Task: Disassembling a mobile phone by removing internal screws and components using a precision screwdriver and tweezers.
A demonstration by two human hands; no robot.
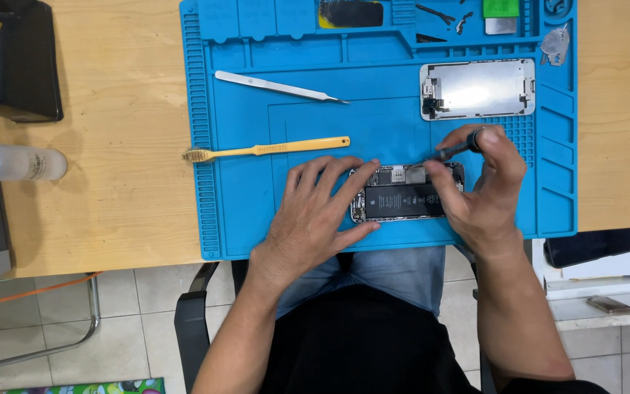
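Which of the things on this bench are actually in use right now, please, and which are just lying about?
In use:
- opened phone, steadied by the left hand
- screwdriver, in the right hand
- blue mat under the work

Lying about:
- tweezers
- yellow brush
- detached screen panel
- white bottle, off the mat

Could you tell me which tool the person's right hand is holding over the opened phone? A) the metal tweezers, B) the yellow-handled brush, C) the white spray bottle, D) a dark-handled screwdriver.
D: the right hand holds a dark-handled screwdriver with its tip at the opened phone, while the brush and tweezers lie untouched on the blue mat.
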